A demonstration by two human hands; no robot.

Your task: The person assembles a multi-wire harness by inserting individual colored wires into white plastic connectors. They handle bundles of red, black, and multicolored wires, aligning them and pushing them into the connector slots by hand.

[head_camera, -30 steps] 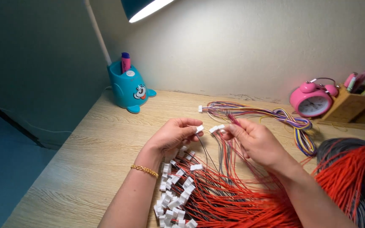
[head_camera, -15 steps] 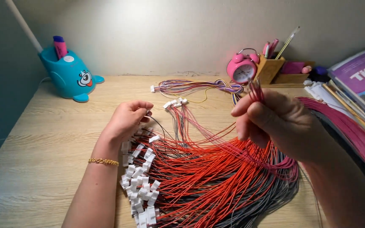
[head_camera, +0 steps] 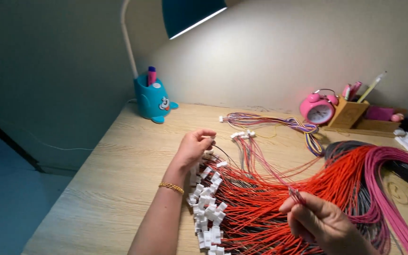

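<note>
A big heap of red and grey wires (head_camera: 279,198) with several white plastic connectors (head_camera: 208,208) at their ends lies on the wooden desk (head_camera: 119,179). My left hand (head_camera: 194,147), a gold bracelet on its wrist, pinches a thin wire with a white connector above the heap's left end. My right hand (head_camera: 319,222) sits low at the right and is closed on a few red wires that run up to a small group of white connectors (head_camera: 242,134) lying on the desk.
A bundle of multicoloured wires (head_camera: 279,123) lies further back. A blue cartoon pen holder (head_camera: 151,100) stands at back left under a desk lamp (head_camera: 185,14). A pink alarm clock (head_camera: 318,109), a wooden pen organiser (head_camera: 350,113) and pink wires (head_camera: 393,189) are at right.
My right hand has dropped down and towards me along the red wires. My left hand stays by the connectors. The camera view has swung to the left.
</note>
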